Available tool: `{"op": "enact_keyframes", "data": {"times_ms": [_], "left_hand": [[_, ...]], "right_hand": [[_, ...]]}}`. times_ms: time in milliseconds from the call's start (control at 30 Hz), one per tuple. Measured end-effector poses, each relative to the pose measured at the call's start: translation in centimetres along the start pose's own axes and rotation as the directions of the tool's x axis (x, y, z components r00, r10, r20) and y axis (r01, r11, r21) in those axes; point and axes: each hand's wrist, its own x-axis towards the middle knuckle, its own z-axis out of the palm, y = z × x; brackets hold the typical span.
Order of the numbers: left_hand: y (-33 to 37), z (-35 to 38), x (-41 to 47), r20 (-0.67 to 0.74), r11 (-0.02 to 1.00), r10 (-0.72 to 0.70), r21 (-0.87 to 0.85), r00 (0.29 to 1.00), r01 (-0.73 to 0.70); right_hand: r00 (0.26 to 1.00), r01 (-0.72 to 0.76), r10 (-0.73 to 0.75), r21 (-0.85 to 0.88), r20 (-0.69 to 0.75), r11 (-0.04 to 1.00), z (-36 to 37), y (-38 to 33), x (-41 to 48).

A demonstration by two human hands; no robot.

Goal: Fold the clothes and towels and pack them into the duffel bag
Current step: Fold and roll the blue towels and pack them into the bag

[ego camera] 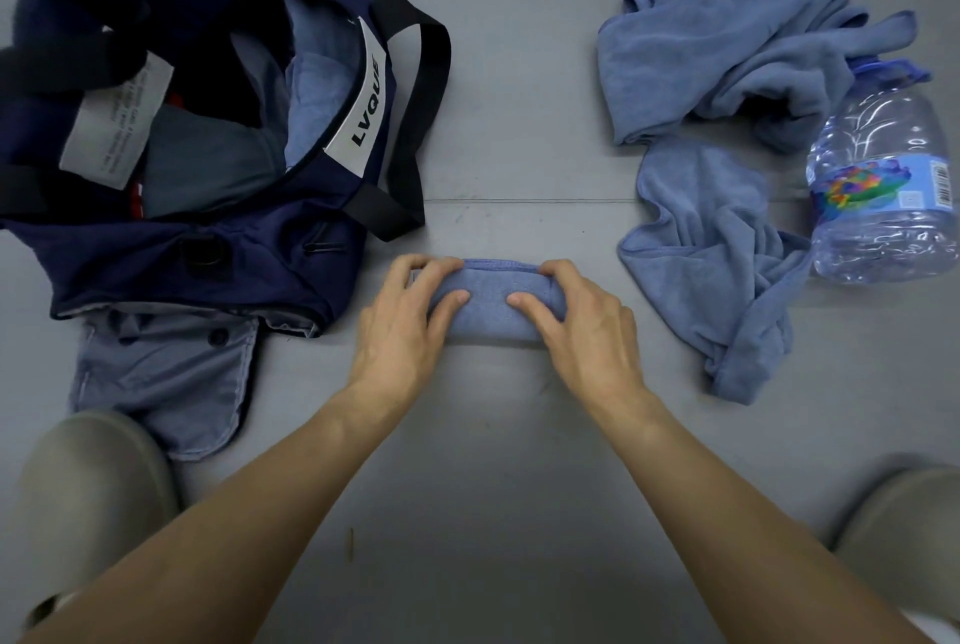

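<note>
Both hands are on one small bundle: my left hand (410, 326) and right hand (584, 331) grip the folded towel (488, 311). My fingers curl over its far edge and my thumbs press down on its top face, the thumb tips close together but not touching.

The towel is soft blue terry with a fine, even nap. It is folded into a compact oblong with a rounded near edge and a stitched hem along the far one. Its long axis runs left to right across my front, parallel to the thin seam in the smooth grey floor (519, 98) it lies on. It sits between the bag and the unfolded pile, just beside the bag's near right corner.

The duffel bag (156, 264) is navy woven fabric with black webbing straps and a white label reading LVQUE. Its top gapes open, showing blue and grey cloth inside. A grey-blue garment (166, 383) (one dark button shows) pokes out from under its near side.

To my right, the loose towels (727, 72) lie crumpled in deep folds, in the same blue pile. A clear, ribbed plastic water bottle (883, 176) lies on its side against them.
</note>
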Motion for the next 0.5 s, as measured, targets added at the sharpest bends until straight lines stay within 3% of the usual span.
{"op": "enact_keyframes", "data": {"times_ms": [100,233,400,500], "left_hand": [[-0.3,0.6,-0.8,-0.119,0.981,0.138,0.15,0.983,-0.12],[0.0,1.5,-0.8,-0.21,0.881,0.414,0.338,0.886,-0.332],[-0.4,2.3,-0.8,-0.001,0.821,0.437,0.408,0.899,-0.399],[-1.7,2.3,-0.8,0.15,0.793,0.394,0.443,0.907,-0.418]], "right_hand": [[1.0,0.01,-0.011,-0.053,-0.018,0.999,0.6,0.1,0.1],[0.999,0.044,-0.048,-0.114,-0.026,0.993,0.7,0.0,0.6],[0.985,0.16,-0.169,-0.17,-0.042,0.972,0.7,0.6,1.5],[0.943,0.333,-0.324,-0.163,0.078,0.929,1.1,0.3,2.0]]}}
